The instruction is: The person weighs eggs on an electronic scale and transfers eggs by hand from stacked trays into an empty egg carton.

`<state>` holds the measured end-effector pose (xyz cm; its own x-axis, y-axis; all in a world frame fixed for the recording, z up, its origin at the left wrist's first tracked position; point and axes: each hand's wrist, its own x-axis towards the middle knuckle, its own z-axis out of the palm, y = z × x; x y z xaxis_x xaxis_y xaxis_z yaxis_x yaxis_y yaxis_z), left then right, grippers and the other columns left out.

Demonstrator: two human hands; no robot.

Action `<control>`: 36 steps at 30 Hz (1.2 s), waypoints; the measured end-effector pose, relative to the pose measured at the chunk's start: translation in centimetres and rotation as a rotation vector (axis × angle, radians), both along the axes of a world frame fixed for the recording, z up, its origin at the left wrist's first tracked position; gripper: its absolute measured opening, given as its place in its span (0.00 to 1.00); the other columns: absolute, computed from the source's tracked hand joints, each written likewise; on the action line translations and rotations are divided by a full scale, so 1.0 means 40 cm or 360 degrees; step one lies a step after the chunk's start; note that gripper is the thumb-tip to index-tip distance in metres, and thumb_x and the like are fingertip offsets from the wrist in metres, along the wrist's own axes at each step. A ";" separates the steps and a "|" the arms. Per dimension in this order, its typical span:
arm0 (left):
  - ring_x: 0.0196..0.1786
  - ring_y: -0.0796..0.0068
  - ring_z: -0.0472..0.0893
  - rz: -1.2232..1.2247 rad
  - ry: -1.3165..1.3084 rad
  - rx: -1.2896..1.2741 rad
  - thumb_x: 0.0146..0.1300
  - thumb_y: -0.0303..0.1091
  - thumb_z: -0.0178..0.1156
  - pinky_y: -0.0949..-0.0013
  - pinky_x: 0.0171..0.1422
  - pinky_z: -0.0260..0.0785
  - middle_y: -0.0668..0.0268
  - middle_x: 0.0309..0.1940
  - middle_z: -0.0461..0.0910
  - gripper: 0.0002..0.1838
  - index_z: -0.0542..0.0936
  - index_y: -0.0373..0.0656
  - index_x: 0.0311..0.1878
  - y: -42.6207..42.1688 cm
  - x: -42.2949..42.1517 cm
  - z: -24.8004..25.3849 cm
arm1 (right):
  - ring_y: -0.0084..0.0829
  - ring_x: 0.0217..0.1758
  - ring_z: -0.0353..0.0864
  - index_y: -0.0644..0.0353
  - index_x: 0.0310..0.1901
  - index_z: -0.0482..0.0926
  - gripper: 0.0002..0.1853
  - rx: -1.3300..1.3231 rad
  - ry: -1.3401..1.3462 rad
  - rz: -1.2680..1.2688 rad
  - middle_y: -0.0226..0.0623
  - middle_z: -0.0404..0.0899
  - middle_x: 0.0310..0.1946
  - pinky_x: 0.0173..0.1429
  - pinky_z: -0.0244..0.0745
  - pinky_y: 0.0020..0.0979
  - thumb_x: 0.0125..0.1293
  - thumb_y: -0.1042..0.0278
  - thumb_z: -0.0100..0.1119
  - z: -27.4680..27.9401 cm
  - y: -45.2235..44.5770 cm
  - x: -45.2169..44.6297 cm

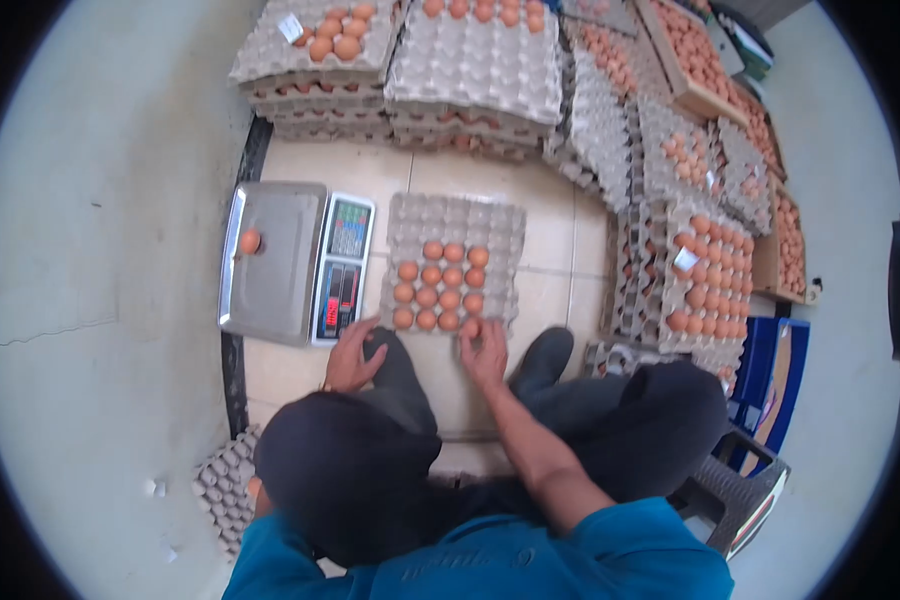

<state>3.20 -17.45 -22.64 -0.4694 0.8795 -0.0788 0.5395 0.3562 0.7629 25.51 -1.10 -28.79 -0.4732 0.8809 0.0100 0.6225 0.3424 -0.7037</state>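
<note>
A grey pulp egg tray (402, 225) lies on the floor in front of me, its nearer rows holding brown eggs (427, 297). At the tray's near right corner my right hand (483, 350) is closed, fingertips around an egg (471, 325) that they partly cover. My left hand (350, 358) holds nothing; its fingers are apart, between the scale's near corner and my left boot. The digital scale (305, 265) stands left of the tray. On its metal pan rests a single brown egg (249, 241). The red display is lit, its figures too small to read.
Stacked egg trays (470, 75) line the back. More stacks with eggs (710, 275) rise on the right, beside wooden crates (790, 235) of eggs. A blue crate (765, 375) and a dark stool (735, 490) stand at the right. Another tray (228, 490) lies at lower left.
</note>
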 end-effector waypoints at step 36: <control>0.38 0.64 0.86 0.0440 -0.0295 0.0254 0.56 0.23 0.67 0.63 0.46 0.78 0.60 0.38 0.84 0.21 0.80 0.38 0.55 0.104 0.023 -0.030 | 0.41 0.50 0.87 0.56 0.48 0.86 0.22 0.0493 -0.0581 -0.0003 0.45 0.88 0.46 0.58 0.80 0.39 0.52 0.55 0.67 0.437 1.478 -0.830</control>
